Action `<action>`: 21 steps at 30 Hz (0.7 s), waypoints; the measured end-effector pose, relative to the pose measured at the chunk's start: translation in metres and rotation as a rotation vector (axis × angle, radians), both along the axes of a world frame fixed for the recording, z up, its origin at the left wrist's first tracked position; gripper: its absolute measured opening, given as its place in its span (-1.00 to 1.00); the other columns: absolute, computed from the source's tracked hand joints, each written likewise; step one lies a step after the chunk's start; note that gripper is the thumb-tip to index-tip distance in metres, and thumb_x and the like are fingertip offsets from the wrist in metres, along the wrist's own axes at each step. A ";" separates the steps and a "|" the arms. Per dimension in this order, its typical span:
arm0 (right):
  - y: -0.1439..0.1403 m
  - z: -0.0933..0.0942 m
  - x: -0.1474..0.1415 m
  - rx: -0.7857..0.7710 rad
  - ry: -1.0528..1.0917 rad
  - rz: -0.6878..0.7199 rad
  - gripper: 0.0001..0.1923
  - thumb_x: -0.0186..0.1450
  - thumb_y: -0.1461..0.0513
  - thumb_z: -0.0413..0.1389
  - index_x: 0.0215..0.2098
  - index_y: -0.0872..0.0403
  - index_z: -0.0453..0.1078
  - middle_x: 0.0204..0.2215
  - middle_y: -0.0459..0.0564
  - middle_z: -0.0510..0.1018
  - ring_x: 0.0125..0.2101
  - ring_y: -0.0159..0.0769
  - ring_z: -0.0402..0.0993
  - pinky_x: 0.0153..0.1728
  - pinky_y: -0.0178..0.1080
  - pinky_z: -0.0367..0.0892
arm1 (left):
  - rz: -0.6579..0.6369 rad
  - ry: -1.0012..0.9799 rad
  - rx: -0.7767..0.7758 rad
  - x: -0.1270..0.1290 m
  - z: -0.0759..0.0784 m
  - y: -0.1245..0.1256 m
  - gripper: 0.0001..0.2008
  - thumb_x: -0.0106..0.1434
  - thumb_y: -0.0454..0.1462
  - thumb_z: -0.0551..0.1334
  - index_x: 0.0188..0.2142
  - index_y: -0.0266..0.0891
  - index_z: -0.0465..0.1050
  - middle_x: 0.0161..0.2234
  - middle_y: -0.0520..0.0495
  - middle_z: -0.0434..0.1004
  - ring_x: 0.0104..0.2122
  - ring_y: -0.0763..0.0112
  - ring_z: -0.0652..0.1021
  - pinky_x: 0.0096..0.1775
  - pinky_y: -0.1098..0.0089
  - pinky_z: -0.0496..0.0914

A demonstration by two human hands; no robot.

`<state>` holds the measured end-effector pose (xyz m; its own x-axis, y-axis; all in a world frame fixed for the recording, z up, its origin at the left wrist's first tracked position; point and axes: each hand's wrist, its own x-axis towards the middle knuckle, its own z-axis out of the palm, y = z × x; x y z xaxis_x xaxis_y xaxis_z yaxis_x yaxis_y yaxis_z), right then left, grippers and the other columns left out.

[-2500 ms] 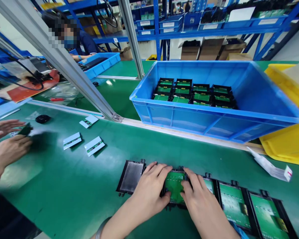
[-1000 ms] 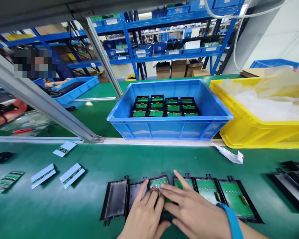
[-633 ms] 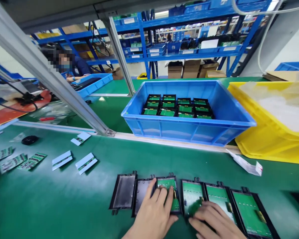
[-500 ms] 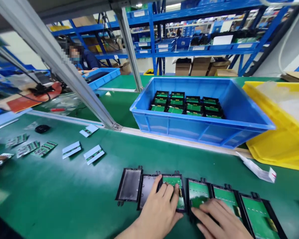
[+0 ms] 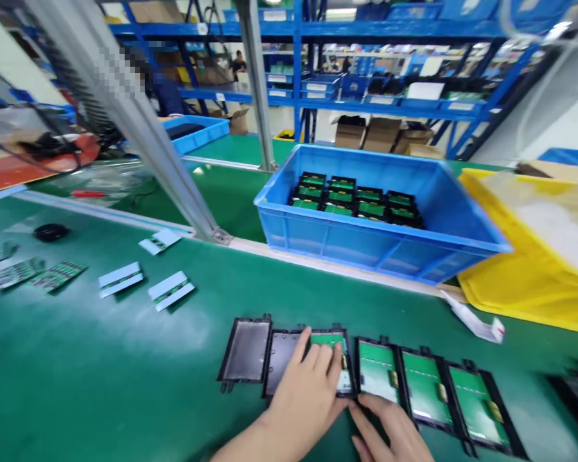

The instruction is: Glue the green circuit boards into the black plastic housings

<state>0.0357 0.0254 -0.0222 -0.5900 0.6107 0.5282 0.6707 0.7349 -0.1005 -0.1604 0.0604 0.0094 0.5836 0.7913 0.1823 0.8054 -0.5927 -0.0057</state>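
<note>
Green board [image 5: 326,338] and black case [image 5: 350,371] lie together under the left hand [image 5: 306,391], third from the left in a row of six cases on the green table [image 5: 168,366]. That hand is spread, its index finger at the far edge of the case and the other fingertips on the board; whether it grips or only presses, I cannot tell. The right hand [image 5: 390,427] has its fingers partly bent, tips at the near right corner of the same case; I cannot tell whether they pinch anything.

To the left sit two cases [image 5: 245,350] with their dark insides showing; to the right, three cases [image 5: 422,388] each hold a green board. Beyond the row stands a blue bin [image 5: 380,247] with more filled cases, a yellow bin [image 5: 515,282] just beside it. A white paper strip [image 5: 474,321] lies near the yellow bin. Three small boards with pale strips [image 5: 121,280] rest on the left of the table, near some green circuit boards [image 5: 60,276].
</note>
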 end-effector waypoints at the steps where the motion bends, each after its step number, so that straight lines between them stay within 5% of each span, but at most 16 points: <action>1: 0.000 0.005 -0.003 -0.004 0.005 -0.015 -0.73 0.34 0.34 -0.03 -0.09 0.11 0.46 -0.27 0.09 0.54 -0.31 -0.24 0.54 -0.31 -0.30 0.47 | -0.003 -0.014 0.011 -0.001 -0.001 0.001 -0.35 0.27 0.03 0.20 0.16 -0.42 0.32 -0.17 -0.23 0.48 -0.15 0.12 0.47 0.19 -0.04 0.13; 6: -0.002 0.034 0.014 -0.068 0.054 -0.086 -0.68 0.30 0.36 -0.01 -0.01 0.10 0.39 -0.14 0.14 0.47 -0.14 -0.16 0.45 -0.10 -0.10 0.44 | -0.035 -0.045 0.157 -0.012 -0.009 0.008 -0.29 0.12 0.17 0.28 0.13 -0.21 0.36 0.24 -0.48 0.14 0.20 -0.29 0.23 0.08 -0.20 0.18; 9: -0.010 0.035 0.056 -0.097 0.028 -0.396 -0.51 0.36 0.21 0.02 0.24 0.10 0.17 0.08 0.25 0.32 0.08 0.04 0.29 -0.02 0.09 0.38 | -0.027 -0.056 0.204 -0.015 -0.018 0.011 -0.21 0.16 0.23 0.17 0.19 -0.26 0.29 0.26 -0.50 0.09 0.22 -0.33 0.19 0.07 -0.22 0.18; 13: -0.022 0.012 0.112 -0.184 0.054 -0.723 -0.08 0.30 -0.11 0.04 0.39 0.14 -0.25 0.23 0.38 0.11 0.18 0.24 0.13 0.01 0.22 0.33 | -0.022 -0.070 0.145 -0.012 -0.021 0.014 -0.09 0.24 0.22 0.09 0.36 -0.30 -0.06 0.18 -0.39 0.29 0.14 -0.17 0.33 0.11 -0.15 0.17; 17: -0.023 -0.011 0.133 -0.269 0.055 -0.685 -0.05 0.29 -0.14 0.03 0.40 0.06 -0.35 0.21 0.32 0.16 0.15 0.16 0.22 0.01 0.11 0.37 | -0.045 -0.066 0.046 0.001 -0.007 0.014 0.01 0.22 0.22 0.12 0.39 -0.24 -0.34 0.22 -0.32 0.27 0.17 -0.13 0.32 0.15 -0.12 0.15; 21: -0.021 -0.012 0.136 -0.244 0.019 -0.670 -0.08 0.29 -0.13 0.04 0.41 0.02 -0.30 0.22 0.31 0.19 0.12 0.17 0.27 -0.01 0.12 0.37 | -0.038 -0.061 0.001 -0.016 0.008 0.010 0.13 0.10 0.25 0.23 0.39 -0.21 -0.35 0.36 -0.32 -0.05 0.29 -0.16 0.12 0.21 -0.10 0.08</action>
